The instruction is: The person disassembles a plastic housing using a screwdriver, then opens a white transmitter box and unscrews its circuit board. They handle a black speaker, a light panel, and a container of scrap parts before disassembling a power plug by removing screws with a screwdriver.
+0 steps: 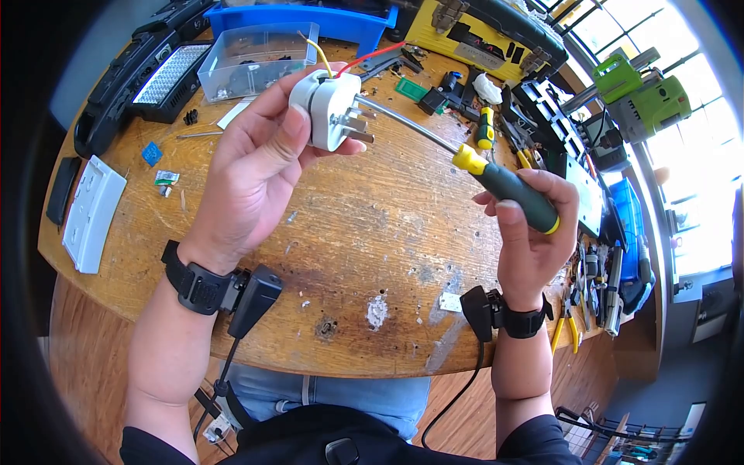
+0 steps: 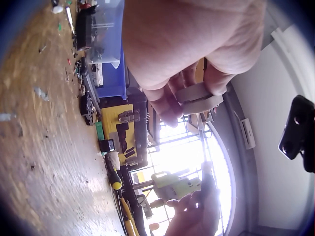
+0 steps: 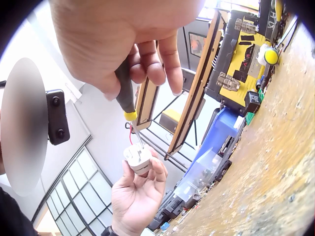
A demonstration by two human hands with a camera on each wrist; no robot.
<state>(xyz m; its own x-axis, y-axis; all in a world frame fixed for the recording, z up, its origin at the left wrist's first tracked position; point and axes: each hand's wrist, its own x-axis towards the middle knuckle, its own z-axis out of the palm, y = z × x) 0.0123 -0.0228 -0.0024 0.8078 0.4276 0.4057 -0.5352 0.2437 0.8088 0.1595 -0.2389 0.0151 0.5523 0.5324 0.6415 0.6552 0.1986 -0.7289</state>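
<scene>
A white plug (image 1: 324,108) with metal prongs is held up above the table by the left hand (image 1: 252,163), thumb on its near side. A yellow and a red wire (image 1: 370,58) come out of its top. The right hand (image 1: 540,232) grips the dark green and yellow handle of a screwdriver (image 1: 515,190), whose shaft reaches left to the plug's pronged face. In the right wrist view the screwdriver (image 3: 127,93) meets the plug (image 3: 138,158) near the prongs. The left wrist view shows the plug (image 2: 199,98) between thumb and fingers.
A clear bin (image 1: 256,66) and a blue tray (image 1: 310,25) stand at the back, beside a yellow and black toolbox (image 1: 484,39). A green drill (image 1: 643,93) is at the right, above scattered tools. A white casing (image 1: 94,215) lies at the left edge.
</scene>
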